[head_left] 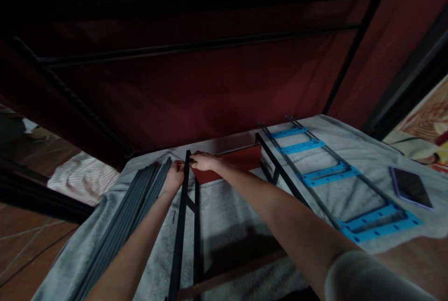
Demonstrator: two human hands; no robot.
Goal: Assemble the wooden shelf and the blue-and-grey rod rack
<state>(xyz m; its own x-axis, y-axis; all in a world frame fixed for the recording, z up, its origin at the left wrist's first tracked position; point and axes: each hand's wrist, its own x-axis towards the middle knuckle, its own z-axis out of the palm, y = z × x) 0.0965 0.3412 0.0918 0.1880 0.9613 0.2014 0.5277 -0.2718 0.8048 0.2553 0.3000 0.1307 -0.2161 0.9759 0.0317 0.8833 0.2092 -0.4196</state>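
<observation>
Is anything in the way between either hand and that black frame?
Nothing visible: the left hand and right hand are right at the black frame, one on each side of its far left corner.

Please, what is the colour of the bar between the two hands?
The bar is black; it shows best in the head view.

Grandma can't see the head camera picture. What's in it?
A person's left hand and right hand are at the far end of a black frame on grey cloth; grey strips lie left, a blue-barred rack and phone right.
</observation>
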